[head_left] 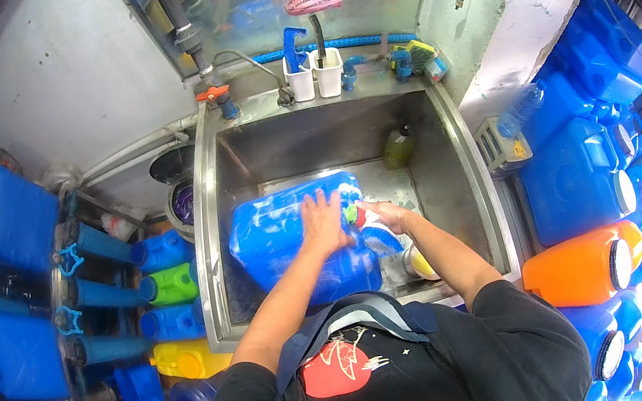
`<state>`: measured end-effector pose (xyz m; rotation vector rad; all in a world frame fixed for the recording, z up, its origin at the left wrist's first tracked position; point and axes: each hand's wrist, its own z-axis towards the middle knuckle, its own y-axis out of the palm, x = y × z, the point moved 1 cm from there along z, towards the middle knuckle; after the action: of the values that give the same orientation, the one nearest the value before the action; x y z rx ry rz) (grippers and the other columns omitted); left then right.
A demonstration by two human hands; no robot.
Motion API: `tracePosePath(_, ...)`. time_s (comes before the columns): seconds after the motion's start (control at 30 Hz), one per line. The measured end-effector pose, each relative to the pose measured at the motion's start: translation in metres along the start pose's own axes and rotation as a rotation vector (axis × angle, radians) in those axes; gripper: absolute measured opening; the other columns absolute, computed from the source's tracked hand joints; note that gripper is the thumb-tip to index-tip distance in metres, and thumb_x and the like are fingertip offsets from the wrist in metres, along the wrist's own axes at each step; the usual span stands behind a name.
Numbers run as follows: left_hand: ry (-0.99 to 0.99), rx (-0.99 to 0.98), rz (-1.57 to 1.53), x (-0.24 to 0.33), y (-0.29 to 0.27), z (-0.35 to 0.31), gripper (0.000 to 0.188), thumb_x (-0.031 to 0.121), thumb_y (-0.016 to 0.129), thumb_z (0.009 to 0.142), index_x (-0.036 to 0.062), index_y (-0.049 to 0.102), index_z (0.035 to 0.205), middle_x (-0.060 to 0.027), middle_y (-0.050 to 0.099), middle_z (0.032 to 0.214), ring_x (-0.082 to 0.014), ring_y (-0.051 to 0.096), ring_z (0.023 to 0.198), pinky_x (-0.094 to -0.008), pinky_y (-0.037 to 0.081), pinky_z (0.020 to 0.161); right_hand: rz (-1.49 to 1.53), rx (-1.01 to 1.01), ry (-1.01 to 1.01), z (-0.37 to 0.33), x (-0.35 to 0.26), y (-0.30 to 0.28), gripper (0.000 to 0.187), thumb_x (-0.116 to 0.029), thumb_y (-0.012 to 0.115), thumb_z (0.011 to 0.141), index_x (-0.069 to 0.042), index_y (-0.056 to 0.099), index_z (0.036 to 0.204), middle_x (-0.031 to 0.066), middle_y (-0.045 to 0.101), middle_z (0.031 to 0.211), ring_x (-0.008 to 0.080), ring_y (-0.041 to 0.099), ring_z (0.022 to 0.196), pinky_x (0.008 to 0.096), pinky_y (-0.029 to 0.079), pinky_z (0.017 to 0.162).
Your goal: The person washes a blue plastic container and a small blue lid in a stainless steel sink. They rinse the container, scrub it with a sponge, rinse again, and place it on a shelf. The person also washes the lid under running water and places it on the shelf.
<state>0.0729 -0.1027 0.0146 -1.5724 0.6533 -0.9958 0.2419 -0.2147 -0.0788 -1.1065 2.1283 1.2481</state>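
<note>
A large blue plastic jug (273, 216) lies on its side in the steel sink (277, 136), streaked with white suds. My left hand (324, 221) rests flat on its upper side, fingers spread. My right hand (391, 219) is closed round a blue and white scrub brush (380, 239) at the jug's right end. Red and green show by its fingers, and I cannot tell which part these belong to. Close to my right forearm, a yellow and white round thing (419, 262) sits on the sink floor, partly hidden. Farther back in the sink stands a greenish bottle (396, 146) with a dark top.
Two white holders (315, 75) stand on the back ledge, left of a blue tap (375, 62) and a yellow-green sponge (421, 54). An orange-handled valve (212, 93) is at the back left. Blue jugs and an orange jug (571, 270) are stacked right; more jugs (169, 285) line the left rack.
</note>
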Motion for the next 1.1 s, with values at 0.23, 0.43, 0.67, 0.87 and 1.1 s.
tracePosePath(0.23,0.006,0.001,0.011,-0.004,0.007,0.003,0.108,0.034,0.093,0.049,0.0040,0.039,0.138,-0.0318,0.043,0.139,-0.0543,0.038,0.130,-0.0561,0.030,0.110,0.000,0.073,-0.026,0.003,0.016,0.003,0.039,-0.042,0.069,0.089,-0.007,0.066,0.107,0.0046,0.070,0.095,0.0152,0.067,0.079,0.0306,0.054,0.070)
tracePosePath(0.43,-0.031,-0.001,0.039,0.000,0.006,0.002,0.108,0.042,0.092,0.049,0.0054,0.042,0.136,-0.0304,0.044,0.140,-0.0530,0.039,0.130,-0.0559,0.031,0.109,-0.851,0.131,-0.213,-0.024,-0.027,0.013,0.042,-0.046,0.074,0.083,-0.012,0.070,0.105,0.0089,0.070,0.088,0.0177,0.066,0.081,0.0379,0.052,0.077)
tracePosePath(0.67,-0.126,0.083,-0.070,0.010,0.003,0.002,0.096,0.059,0.084,0.058,0.0080,0.048,0.131,-0.0285,0.045,0.140,-0.0520,0.038,0.131,-0.0581,0.027,0.109,-1.033,0.687,-0.480,-0.020,-0.079,0.011,0.041,-0.047,0.060,0.088,-0.009,0.073,0.093,0.0209,0.068,0.083,0.0352,0.067,0.081,0.0426,0.051,0.076)
tracePosePath(0.87,-0.120,0.115,-0.014,0.012,0.008,-0.002,0.093,0.058,0.083,0.059,0.0100,0.048,0.131,-0.0283,0.045,0.140,-0.0524,0.038,0.130,-0.0590,0.027,0.109,-1.448,0.791,-0.128,-0.012,-0.057,0.006,0.047,-0.046,0.042,0.093,-0.013,0.075,0.091,0.0235,0.067,0.099,0.0414,0.063,0.097,0.0512,0.048,0.087)
tracePosePath(1.1,-0.126,0.140,-0.016,0.012,0.010,-0.001,0.089,0.051,0.085,0.060,0.0107,0.048,0.131,-0.0292,0.046,0.138,-0.0523,0.039,0.130,-0.0594,0.027,0.109,-1.232,0.707,-0.840,-0.008,-0.056,0.012,0.043,-0.037,0.044,0.093,-0.008,0.072,0.081,0.0198,0.069,0.090,0.0389,0.066,0.087,0.0489,0.051,0.081)
